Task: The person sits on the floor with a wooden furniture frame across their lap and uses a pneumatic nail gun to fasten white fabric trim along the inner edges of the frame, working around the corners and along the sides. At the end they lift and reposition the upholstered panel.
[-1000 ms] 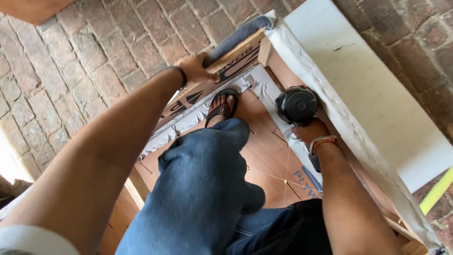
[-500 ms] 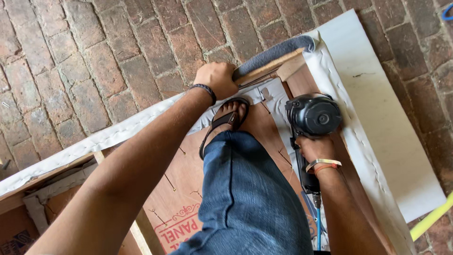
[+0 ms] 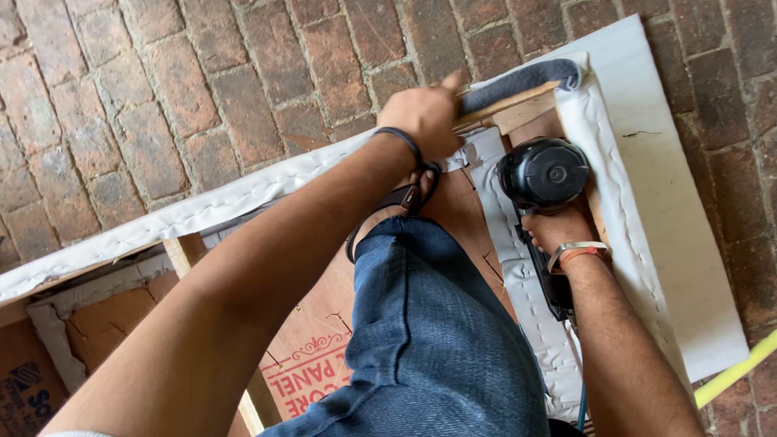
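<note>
The left hand (image 3: 421, 117) pinches the white fabric (image 3: 243, 198) over the wooden frame (image 3: 518, 109) at the far corner; the right hand (image 3: 558, 231) grips the black staple gun (image 3: 542, 174) just right of it. A slipped shot could catch the left fingers or the sandalled foot (image 3: 396, 202) nearby; slack fabric would wrinkle.

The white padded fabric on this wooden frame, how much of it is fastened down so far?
Done: the white padded fabric is wrapped over the long edge. In hand: the left hand presses the corner, and the right hand holds the black round-bodied power tool there. Left: fabric along the right edge looks puckered; its fastening cannot be judged.
</note>
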